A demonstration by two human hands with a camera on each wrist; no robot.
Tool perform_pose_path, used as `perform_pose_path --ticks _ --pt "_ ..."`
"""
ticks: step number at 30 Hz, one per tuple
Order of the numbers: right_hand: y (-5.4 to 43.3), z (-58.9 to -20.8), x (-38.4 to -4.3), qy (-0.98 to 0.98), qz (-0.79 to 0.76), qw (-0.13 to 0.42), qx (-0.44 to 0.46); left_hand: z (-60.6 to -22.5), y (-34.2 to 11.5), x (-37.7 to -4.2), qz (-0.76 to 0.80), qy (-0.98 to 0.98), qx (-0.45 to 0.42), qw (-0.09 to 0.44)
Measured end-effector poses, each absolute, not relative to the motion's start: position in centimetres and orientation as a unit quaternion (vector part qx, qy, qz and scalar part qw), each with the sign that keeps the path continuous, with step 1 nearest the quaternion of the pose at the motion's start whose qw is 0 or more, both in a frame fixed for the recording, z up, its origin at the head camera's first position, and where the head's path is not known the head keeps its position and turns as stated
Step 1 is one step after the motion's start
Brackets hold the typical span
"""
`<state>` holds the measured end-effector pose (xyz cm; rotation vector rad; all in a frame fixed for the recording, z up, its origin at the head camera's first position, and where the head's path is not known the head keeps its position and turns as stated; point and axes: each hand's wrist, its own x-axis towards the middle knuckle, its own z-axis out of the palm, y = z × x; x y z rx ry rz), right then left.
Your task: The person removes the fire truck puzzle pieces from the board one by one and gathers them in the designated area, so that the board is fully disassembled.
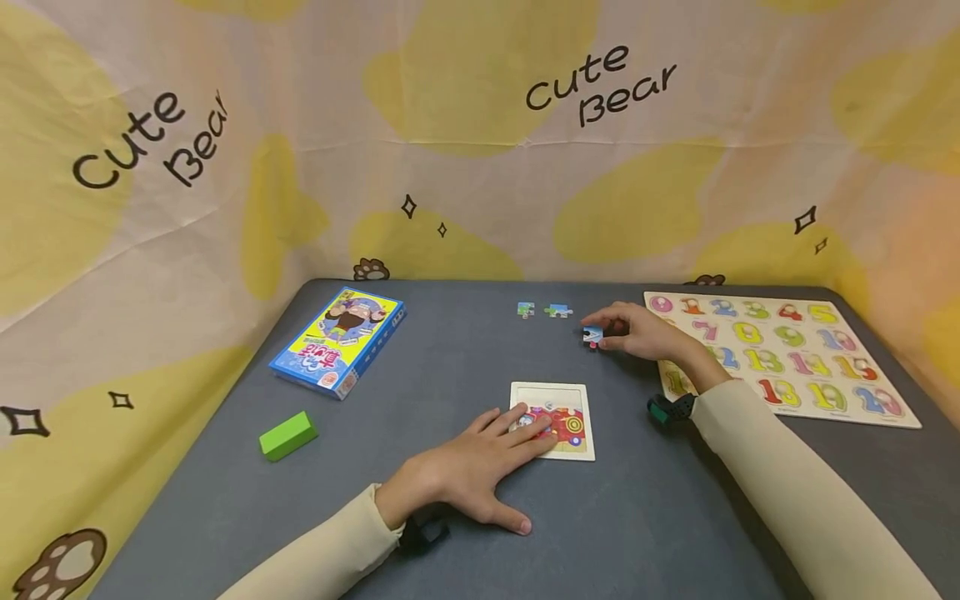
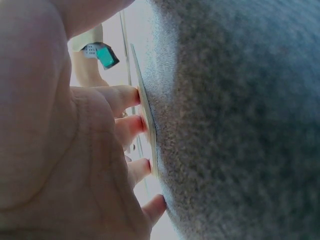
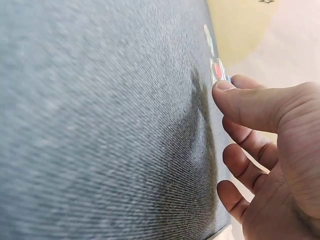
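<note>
My left hand lies spread, its fingertips pressing on a small white-framed jigsaw puzzle in the middle of the table. Red and yellow pieces fill the lower part of that frame; its upper strip is bare. In the left wrist view the fingertips rest on the puzzle's thin edge. Farther back, my right hand pinches a blue and white jigsaw piece between thumb and index finger. The right wrist view shows the piece at the thumb tip, with a reddish patch. The other right fingers are bent.
Two loose jigsaw pieces, one left of the other, lie near the back edge. A number board sits at right, under the right forearm. At left are a blue and yellow box and a green block.
</note>
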<state>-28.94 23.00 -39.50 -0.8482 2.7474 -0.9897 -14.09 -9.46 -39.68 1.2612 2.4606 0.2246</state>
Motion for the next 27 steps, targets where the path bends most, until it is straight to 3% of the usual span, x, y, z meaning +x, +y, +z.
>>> perform_pose_path --ticks 15,27 --pt "22.8 -40.0 -30.6 0.914 -0.313 0.065 -0.251 -39.8 -9.5 -14.1 0.072 0.871 0.457 0.169" --pt "22.8 -40.8 -31.7 0.922 -0.310 0.039 -0.227 -39.7 -9.5 -13.9 0.063 0.874 0.455 0.160"
